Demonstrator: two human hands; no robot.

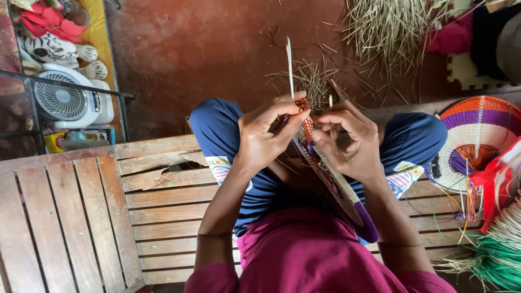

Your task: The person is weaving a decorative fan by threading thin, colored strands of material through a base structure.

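Weaving at lap level: woven disc (331, 182) is pinched at its top edge by left hand (266, 135), pale strip (290, 68) included, right hand (347, 144) closed on a strand; tension should be kept even.

One view only, from your head, looking almost straight down past your chest and lap. Your hands sit close, mid-frame. The wooden bench (81, 211) fills the lower left; the red floor (190, 49) lies farther off, up top.
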